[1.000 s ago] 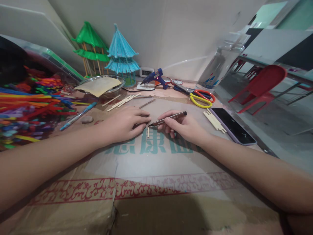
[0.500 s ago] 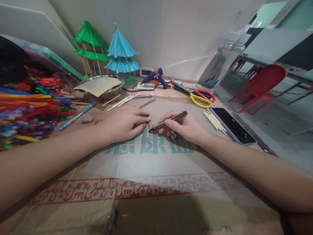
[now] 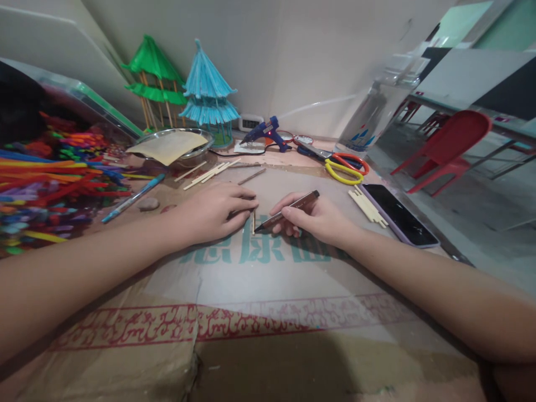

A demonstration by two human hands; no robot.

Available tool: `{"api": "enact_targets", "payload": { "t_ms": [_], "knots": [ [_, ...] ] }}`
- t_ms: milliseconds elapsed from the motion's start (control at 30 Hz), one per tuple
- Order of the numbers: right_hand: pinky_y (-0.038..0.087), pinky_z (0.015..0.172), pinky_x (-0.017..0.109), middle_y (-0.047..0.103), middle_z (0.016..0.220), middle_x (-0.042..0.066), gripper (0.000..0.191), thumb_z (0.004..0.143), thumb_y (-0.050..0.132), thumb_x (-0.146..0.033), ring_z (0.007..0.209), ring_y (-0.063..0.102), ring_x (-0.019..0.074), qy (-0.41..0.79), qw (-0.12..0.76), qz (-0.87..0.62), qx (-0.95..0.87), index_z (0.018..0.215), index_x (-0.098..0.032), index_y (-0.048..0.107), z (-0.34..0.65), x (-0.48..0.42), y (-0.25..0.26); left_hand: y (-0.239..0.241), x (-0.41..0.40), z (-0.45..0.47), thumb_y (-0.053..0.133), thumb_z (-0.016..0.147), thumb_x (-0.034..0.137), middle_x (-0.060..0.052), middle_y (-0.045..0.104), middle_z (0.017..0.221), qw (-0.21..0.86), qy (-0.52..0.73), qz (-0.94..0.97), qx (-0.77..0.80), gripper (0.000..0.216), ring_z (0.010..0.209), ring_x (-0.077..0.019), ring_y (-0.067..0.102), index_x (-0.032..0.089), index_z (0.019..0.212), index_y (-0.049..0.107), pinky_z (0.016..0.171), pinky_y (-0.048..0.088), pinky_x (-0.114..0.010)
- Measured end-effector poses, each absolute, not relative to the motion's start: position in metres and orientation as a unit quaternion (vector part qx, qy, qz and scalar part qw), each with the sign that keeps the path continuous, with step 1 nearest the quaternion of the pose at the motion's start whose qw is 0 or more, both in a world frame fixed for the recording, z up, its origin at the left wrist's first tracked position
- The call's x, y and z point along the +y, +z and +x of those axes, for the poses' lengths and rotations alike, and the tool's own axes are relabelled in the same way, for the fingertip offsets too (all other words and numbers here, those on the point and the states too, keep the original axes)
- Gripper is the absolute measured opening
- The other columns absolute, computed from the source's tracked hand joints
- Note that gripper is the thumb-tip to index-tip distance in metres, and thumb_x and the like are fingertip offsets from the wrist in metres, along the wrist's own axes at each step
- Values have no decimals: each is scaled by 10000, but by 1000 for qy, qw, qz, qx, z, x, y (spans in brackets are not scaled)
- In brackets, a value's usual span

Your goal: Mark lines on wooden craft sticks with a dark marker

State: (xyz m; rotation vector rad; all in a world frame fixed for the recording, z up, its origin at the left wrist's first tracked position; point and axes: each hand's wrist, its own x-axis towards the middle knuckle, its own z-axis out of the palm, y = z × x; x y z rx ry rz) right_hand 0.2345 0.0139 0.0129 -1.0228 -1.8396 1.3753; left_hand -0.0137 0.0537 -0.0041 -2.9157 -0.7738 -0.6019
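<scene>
Hands, two, on cardboard sheet (image 3: 268,268): left hand (image 3: 213,215) lay palm down, fingertips closed on the upper end of a short wooden stick (image 3: 253,222), which lay flat on the sheet between both hands. Right hand (image 3: 320,220) gripped a brown pen (image 3: 288,209) between thumb and fingers, its tip touching the stick's lower end. Surroundings: loose sticks (image 3: 368,207) and phone (image 3: 397,215) to the right, scissors (image 3: 347,167) and glue gun (image 3: 266,134) behind, pipe cleaners (image 3: 46,178) heaped far left.

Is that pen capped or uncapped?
Uncapped: the pen in the right hand ends in a bare pointed tip, down by the thin wooden stick the left hand holds.
</scene>
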Motion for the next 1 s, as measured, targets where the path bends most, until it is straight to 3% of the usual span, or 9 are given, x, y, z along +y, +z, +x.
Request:
{"api": "enact_targets", "payload": {
  "t_ms": [167,433,600,867,1000],
  "knots": [
    [486,478,221,737,770,57,239,911,605,-361,548,575,97,510,327,-396,-690,995,-140,640,234,14,12,-4,54,-14,431,980,299,-102,687,1259,29,-195,-947,-252,379,1120,-268,650,167,1184,722,966,515,-453],
    [478,495,217,757,764,73,243,918,612,-363,576,611,106,532,284,-373,-705,986,-138,674,236,13,13,-4,54,-14,440,972,298,-94,689,1259,31,-194,-946,-257,365,1121,-257,652,189,1175,722,968,518,-440],
    [493,489,220,746,750,54,249,902,630,-376,547,589,98,530,323,-376,-688,982,-142,662,235,15,13,-4,53,-14,435,977,294,-95,686,1262,24,-193,-947,-256,366,1116,-257,646,180,1177,720,967,513,-440],
    [491,496,215,741,755,56,226,913,619,-362,562,591,98,534,306,-378,-691,974,-146,650,234,14,12,-3,53,-14,442,971,278,-102,681,1263,15,-190,-948,-256,363,1118,-263,645,172,1185,716,967,511,-439],
    [510,497,233,731,792,43,228,933,591,-386,564,592,106,513,351,-403,-672,1003,-174,635,233,14,12,-2,53,-13,431,975,280,-95,666,1284,13,-184,-950,-253,367,1149,-248,625,184,1201,704,1000,488,-415]
  ]
}}
